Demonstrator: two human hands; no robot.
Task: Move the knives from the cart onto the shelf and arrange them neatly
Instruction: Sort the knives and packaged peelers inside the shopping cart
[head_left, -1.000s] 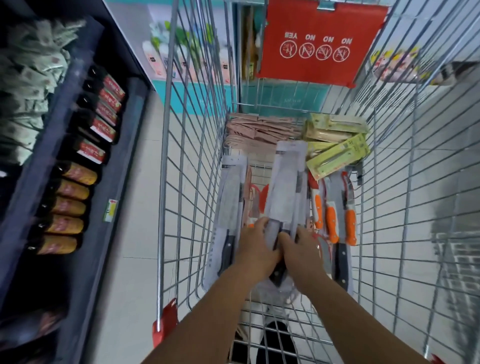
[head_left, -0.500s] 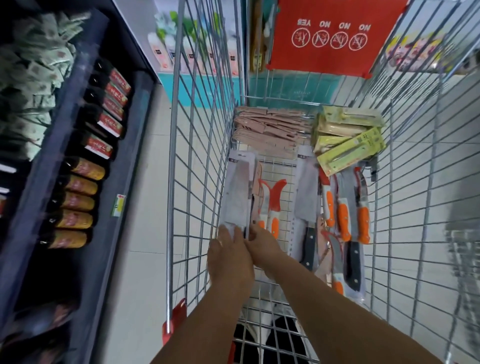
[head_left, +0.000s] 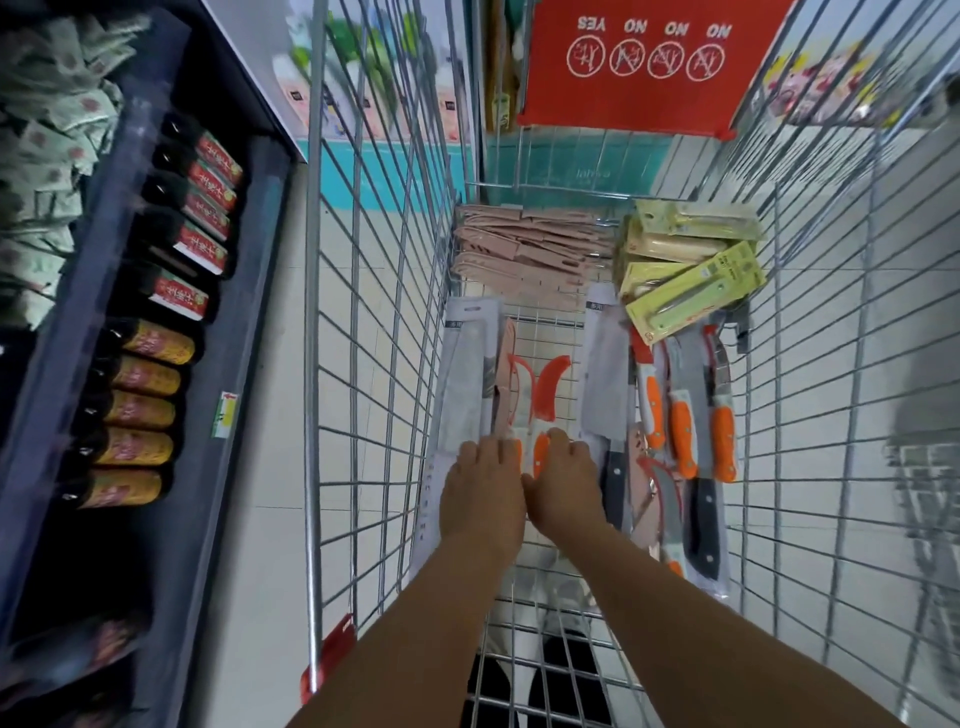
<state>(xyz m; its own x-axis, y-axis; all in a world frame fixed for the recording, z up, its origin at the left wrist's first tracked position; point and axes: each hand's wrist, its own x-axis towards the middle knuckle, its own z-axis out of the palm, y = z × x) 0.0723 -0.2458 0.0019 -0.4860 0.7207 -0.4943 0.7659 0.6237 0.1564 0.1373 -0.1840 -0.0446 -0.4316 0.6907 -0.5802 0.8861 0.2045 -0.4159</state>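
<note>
I have both hands low in the silver wire shopping cart (head_left: 363, 312), side by side on the pair of orange-handled knives with red curved blade guards (head_left: 540, 410) that lies in the middle of the cart floor. My left hand (head_left: 483, 493) covers the left handle and my right hand (head_left: 563, 488) the right one; the fingers bend down over the handles, but I cannot tell if they already close around them or only rest on top.

To do this step well, I think it is best to take each knife by the handle only, lift it straight up between the cart walls, and keep the guarded blades pointing away from me. The long grey carded cleaver (head_left: 467, 384) just left of the pair and the grey carded cleaver with the black handle (head_left: 605, 395) just right of it are close, so a slow lift should avoid dragging their cards. More orange-handled knives (head_left: 680, 431) lie further right, and the pink sheathed knives (head_left: 524, 244) and yellow-green carded peelers (head_left: 691, 275) are at the far end of the cart.

About writing: the red plastic flap (head_left: 639, 67) at the cart's far end shows "YES NO NO NO", upside down, over four circle signs. The dark bottles with red and yellow labels (head_left: 156, 332) on the black shelf (head_left: 234, 338) left of the cart carry characters too blurred to read.
</note>
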